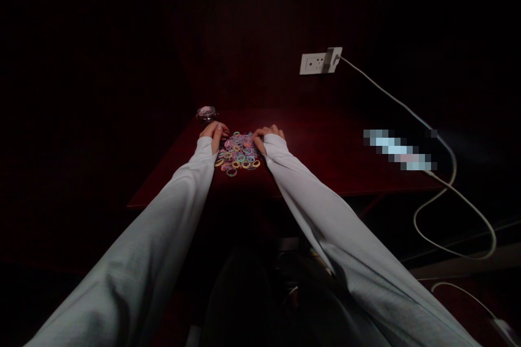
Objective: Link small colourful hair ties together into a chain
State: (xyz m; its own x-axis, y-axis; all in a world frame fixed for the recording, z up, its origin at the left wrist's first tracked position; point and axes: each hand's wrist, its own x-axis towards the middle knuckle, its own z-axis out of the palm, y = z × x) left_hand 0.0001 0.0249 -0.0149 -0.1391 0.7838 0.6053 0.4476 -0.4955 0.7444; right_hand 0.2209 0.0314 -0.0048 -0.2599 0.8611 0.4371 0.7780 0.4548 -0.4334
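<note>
A pile of several small colourful elastic bands (239,153) lies on a dark red table (325,157). My left hand (213,132) rests at the pile's left edge with its fingers curled inward. At the pile's right edge sits my right hand (266,133), fingers also curled down onto the bands. Whether either hand grips a band is too small and dim to tell. Both arms wear long white sleeves.
A small round clear container (206,113) stands just beyond my left hand. A white wall socket (313,63) holds a charger plug (332,58), whose white cable (448,157) loops across the table's right end and down to the floor. The surroundings are very dark.
</note>
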